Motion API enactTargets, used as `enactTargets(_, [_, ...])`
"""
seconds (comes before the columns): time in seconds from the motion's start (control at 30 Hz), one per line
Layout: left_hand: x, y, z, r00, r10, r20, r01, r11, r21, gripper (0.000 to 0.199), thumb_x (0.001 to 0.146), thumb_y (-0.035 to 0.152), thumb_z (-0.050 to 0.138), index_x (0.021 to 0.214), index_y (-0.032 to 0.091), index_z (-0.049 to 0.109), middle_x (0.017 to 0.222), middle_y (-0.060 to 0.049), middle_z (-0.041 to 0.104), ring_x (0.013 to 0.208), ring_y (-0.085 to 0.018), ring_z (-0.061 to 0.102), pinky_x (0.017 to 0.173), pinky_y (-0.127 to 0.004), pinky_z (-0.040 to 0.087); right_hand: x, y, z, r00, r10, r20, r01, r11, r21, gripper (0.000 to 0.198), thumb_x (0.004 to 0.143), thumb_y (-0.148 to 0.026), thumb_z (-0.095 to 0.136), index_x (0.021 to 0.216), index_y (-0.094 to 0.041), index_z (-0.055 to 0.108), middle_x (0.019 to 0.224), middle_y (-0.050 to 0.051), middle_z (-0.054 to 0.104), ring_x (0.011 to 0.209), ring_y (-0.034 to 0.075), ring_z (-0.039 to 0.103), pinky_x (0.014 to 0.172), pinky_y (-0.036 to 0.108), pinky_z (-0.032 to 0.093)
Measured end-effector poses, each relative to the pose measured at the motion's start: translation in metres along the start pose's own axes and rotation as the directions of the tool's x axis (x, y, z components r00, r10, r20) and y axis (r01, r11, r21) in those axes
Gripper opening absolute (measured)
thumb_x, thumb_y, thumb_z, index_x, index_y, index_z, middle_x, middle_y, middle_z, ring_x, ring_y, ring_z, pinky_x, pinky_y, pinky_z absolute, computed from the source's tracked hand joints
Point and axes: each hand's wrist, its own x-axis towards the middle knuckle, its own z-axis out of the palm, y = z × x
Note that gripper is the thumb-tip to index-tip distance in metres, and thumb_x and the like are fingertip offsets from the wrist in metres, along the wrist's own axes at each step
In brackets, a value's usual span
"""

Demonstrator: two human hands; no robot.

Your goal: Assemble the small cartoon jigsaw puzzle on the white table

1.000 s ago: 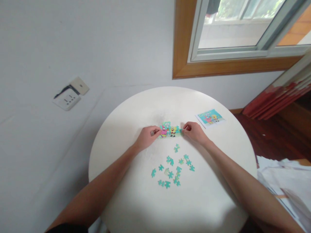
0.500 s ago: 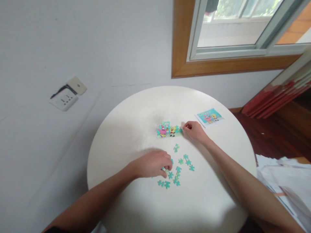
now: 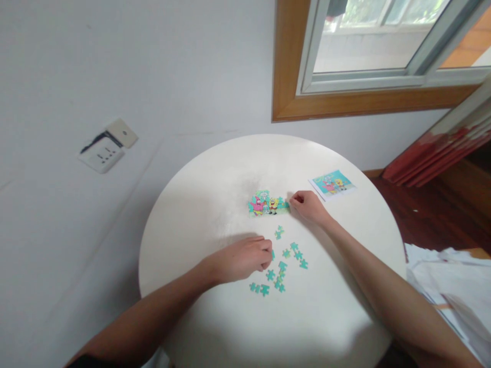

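Observation:
A partly joined jigsaw puzzle [image 3: 264,204] lies on the white round table [image 3: 184,214], showing a pink starfish figure and a yellow sponge figure. At its right edge is my right hand [image 3: 309,206], thumb and forefinger pinched on a teal puzzle piece [image 3: 286,205]. My left hand [image 3: 247,258] is closed, fingers curled down among the loose puzzle pieces [image 3: 281,273]. Whatever its fingertips hold is hidden beneath them. A teal piece [image 3: 272,254] peeks out beside its knuckles.
A picture card [image 3: 333,185] with the same figures lies at the table's right. Behind stand a white wall with a socket [image 3: 102,154] and a wood-framed window [image 3: 291,107]. Papers [image 3: 448,286] are piled at the lower right, below a red and white curtain [image 3: 429,153].
My left hand's fingers have closed; the pale piece seen between thumb and fingers is now out of sight. My right hand stays at the puzzle's edge. The view has shifted slightly.

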Motion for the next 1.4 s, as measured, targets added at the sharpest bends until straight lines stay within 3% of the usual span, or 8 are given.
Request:
enactTargets(0.3, [0.003,-0.007,0.002,0.999,-0.033,-0.012,0.032,0.996,-0.086,0.022,0.086,0.006,0.066,0.103,0.020,0.064,0.097,-0.003,0.066,0.098,-0.019,0.059,0.087,-0.028,0.041,0.000,-0.001,-0.001,1.000,0.000,0.003,0.000,1.000,0.009,0.020,0.082,-0.027,0.055,0.073,-0.016,0.069,0.069,0.005,0.069,0.062,0.015,0.058,0.057,0.026,0.035])
enactTargets(0.6, [0.001,-0.010,0.007,0.999,-0.053,-0.009,0.051,0.994,-0.099,0.018,0.084,0.004,0.063,0.093,0.020,0.064,0.091,-0.002,0.063,0.096,-0.019,0.057,0.084,-0.027,0.041,0.000,-0.001,-0.001,1.000,0.000,0.005,0.000,1.000,-0.003,0.020,0.082,-0.027,0.054,0.073,-0.016,0.069,0.070,0.005,0.070,0.062,0.015,0.057,0.059,0.026,0.036])
enactTargets(0.77, [0.002,-0.008,-0.004,0.999,-0.040,0.025,0.045,0.968,-0.247,0.015,0.086,0.006,0.061,0.079,0.018,0.061,0.085,0.000,0.060,0.085,-0.014,0.057,0.077,-0.023,0.041,0.001,0.002,0.000,1.000,0.003,0.003,-0.003,1.000,-0.008,0.021,0.082,-0.028,0.054,0.072,-0.016,0.069,0.068,0.004,0.069,0.062,0.015,0.057,0.058,0.026,0.035])
enactTargets(0.87, [-0.001,-0.016,-0.016,0.993,-0.096,-0.063,0.070,0.940,-0.334,0.012,0.089,0.011,0.058,0.081,0.018,0.064,0.081,0.000,0.063,0.078,-0.013,0.058,0.074,-0.023,0.042,0.001,0.002,0.000,1.000,-0.004,0.004,0.003,1.000,0.009,0.022,0.082,-0.029,0.054,0.072,-0.016,0.069,0.068,0.004,0.069,0.062,0.014,0.057,0.057,0.025,0.034])
enactTargets(0.97, [-0.005,-0.037,-0.025,0.911,-0.305,-0.277,0.190,0.907,-0.376,0.010,0.089,0.021,0.060,0.085,0.017,0.069,0.085,-0.002,0.068,0.079,-0.014,0.061,0.074,-0.024,0.044,0.001,0.002,0.001,1.000,-0.010,0.003,0.010,1.000,0.026,0.021,0.081,-0.027,0.054,0.072,-0.016,0.068,0.067,0.004,0.069,0.062,0.014,0.057,0.057,0.025,0.034])
enactTargets(1.07, [-0.010,-0.064,-0.028,0.731,-0.526,-0.435,0.309,0.823,-0.476,0.017,0.085,0.029,0.063,0.089,0.016,0.073,0.088,-0.005,0.073,0.081,-0.017,0.066,0.076,-0.026,0.048,0.002,0.003,0.001,1.000,-0.002,0.001,0.002,1.000,0.028,0.020,0.081,-0.027,0.054,0.071,-0.016,0.068,0.066,0.004,0.069,0.061,0.015,0.057,0.057,0.025,0.034])
enactTargets(1.13, [-0.011,-0.078,-0.027,0.657,-0.605,-0.450,0.330,0.768,-0.549,0.021,0.081,0.033,0.065,0.090,0.016,0.074,0.089,-0.006,0.076,0.082,-0.020,0.069,0.078,-0.028,0.051,0.002,0.004,0.002,1.000,-0.004,0.002,0.004,1.000,0.025,0.020,0.081,-0.027,0.054,0.072,-0.017,0.068,0.066,0.004,0.069,0.061,0.015,0.057,0.057,0.025,0.035])
enactTargets(1.4, [-0.004,-0.094,-0.013,0.608,-0.688,-0.397,0.333,0.675,-0.658,0.031,0.074,0.039,0.069,0.092,0.015,0.078,0.091,-0.008,0.078,0.086,-0.024,0.073,0.080,-0.031,0.057,0.000,-0.001,-0.001,1.000,-0.006,0.003,0.006,1.000,-0.011,0.020,0.082,-0.027,0.054,0.073,-0.017,0.069,0.070,0.005,0.070,0.063,0.015,0.059,0.058,0.025,0.035])
